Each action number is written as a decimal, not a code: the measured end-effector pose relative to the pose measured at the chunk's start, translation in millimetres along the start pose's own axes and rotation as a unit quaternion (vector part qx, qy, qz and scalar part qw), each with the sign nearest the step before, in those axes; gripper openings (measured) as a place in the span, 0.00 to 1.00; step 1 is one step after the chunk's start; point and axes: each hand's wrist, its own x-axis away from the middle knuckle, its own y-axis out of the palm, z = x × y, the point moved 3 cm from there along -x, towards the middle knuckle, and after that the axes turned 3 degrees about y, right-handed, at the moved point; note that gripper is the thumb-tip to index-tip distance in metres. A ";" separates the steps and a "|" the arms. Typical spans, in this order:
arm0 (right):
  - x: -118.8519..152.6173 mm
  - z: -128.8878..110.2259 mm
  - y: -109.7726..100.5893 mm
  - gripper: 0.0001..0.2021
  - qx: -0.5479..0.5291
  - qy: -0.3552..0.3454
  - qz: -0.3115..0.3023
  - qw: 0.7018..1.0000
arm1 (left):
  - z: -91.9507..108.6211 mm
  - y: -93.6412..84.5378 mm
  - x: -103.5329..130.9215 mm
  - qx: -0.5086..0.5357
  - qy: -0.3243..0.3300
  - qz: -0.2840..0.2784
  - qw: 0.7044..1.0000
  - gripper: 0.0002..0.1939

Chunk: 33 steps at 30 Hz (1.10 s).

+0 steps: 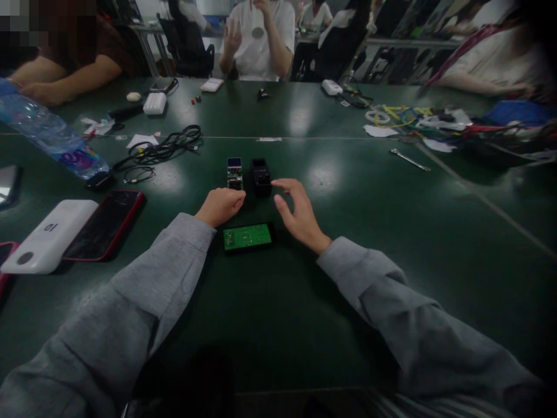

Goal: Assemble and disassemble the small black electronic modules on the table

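My left hand [221, 206] is curled into a fist just below a small circuit board [234, 173] with a little screen at its top. Nothing sticks out of that fist; I cannot tell whether it touches the board's lower end. With thumb and fingers apart, my right hand [300, 216] is beside a black handheld device [261, 174], its index fingertip close to the device's right side. Whether the fingertip touches it is unclear. Nearer to me, between my wrists, a green circuit board [247, 235] lies in a dark casing.
On the left are a red-edged phone [108, 226], a white power bank [50, 235], a plastic bottle [56, 136] and black cables [165, 145]. A wrench [409, 159] and a heap of wires [461, 125] lie at right. Several people sit around the green table [348, 348].
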 end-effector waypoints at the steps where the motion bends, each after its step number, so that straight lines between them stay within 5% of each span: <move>1: -5.0 11.0 -1.3 0.17 0.019 0.012 0.029 0.999 | -0.2 0.4 -0.3 -0.003 -0.004 -0.004 1.000 0.12; 5: -16.5 31.3 4.0 0.21 0.085 0.024 0.013 0.996 | -0.9 1.6 -0.7 -0.011 -0.006 -0.002 1.000 0.13; 14: -9.4 17.1 16.7 0.24 0.164 -0.009 -0.142 0.976 | -0.3 1.0 0.3 -0.012 0.005 0.008 1.000 0.12; 33: -11.6 30.9 8.4 0.12 0.109 0.045 0.018 0.993 | 1.8 -2.3 0.4 0.009 -0.005 -0.006 1.000 0.13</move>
